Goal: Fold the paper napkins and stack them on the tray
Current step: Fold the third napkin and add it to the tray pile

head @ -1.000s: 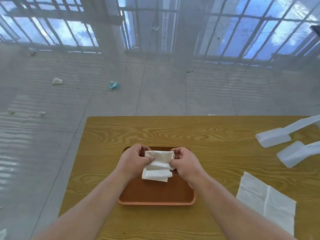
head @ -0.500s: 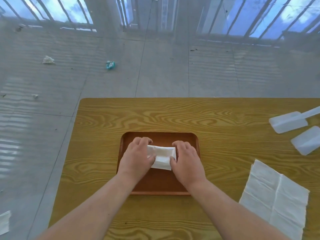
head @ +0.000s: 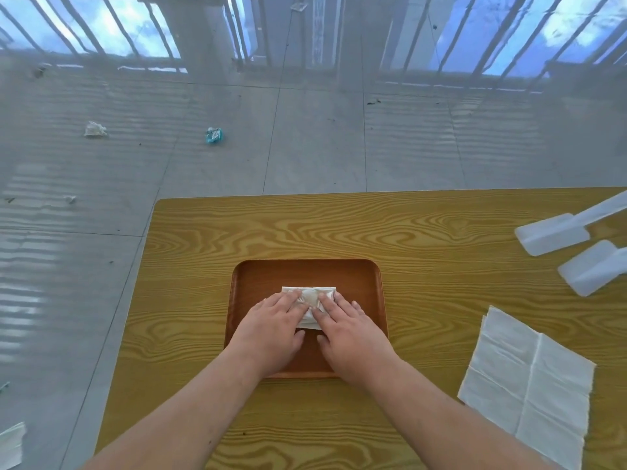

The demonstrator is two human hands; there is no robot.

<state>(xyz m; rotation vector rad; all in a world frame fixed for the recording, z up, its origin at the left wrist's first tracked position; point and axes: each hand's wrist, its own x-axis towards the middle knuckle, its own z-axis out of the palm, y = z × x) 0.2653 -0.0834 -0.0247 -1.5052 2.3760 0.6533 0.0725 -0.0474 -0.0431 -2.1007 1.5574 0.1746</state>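
A brown tray (head: 305,271) lies in the middle of the wooden table (head: 339,225). On it sits a small stack of folded white napkins (head: 310,295). My left hand (head: 271,327) and my right hand (head: 353,330) lie flat on top of the stack, palms down, fingers stretched out and side by side, covering most of it. Neither hand grips anything. An unfolded white napkin (head: 529,378) lies spread on the table to the right of the tray.
Two white plastic scoop-like objects (head: 553,234) (head: 593,268) lie at the table's right edge. The table's left edge drops to a tiled floor with scraps of litter (head: 213,135). A piece of white paper (head: 12,444) lies on the floor at the lower left.
Both hands held the folded napkin above the stack, then lowered it onto the napkins on the tray. Now they rest flat on the stack.
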